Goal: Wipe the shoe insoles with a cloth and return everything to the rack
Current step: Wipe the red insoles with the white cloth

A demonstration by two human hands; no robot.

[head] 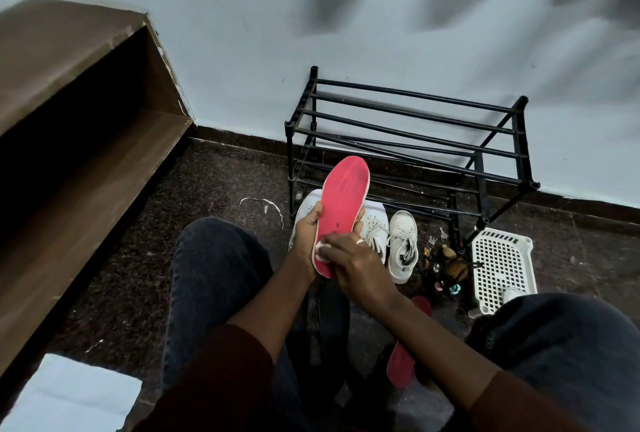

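- Head view: the left hand (307,235) grips the red insole (344,199) by its left edge, thumb across the front and fingers curled behind, just in front of the black rack (408,140)
- The right hand (349,260), a ring (361,241) on one finger, curls its fingers over a white cloth (322,248) and presses it against the heel end of that insole
- The insole stands nearly upright, with its toe end up and overlapping the rack's lower left corner
- A white shoe (403,246) lies on the dark floor (221,189) at the front foot of the rack; another white shoe (375,220) lies beside it, mostly hidden behind the insole
- A second red insole (401,360) lies on the floor nearer the person than the rack, partly under the right forearm
- A white basket (502,265) lies by the rack's right front leg, with small clutter (445,267) just left of it
- A brown wooden unit (69,112) stands well left of the rack, against the same wall (242,33)
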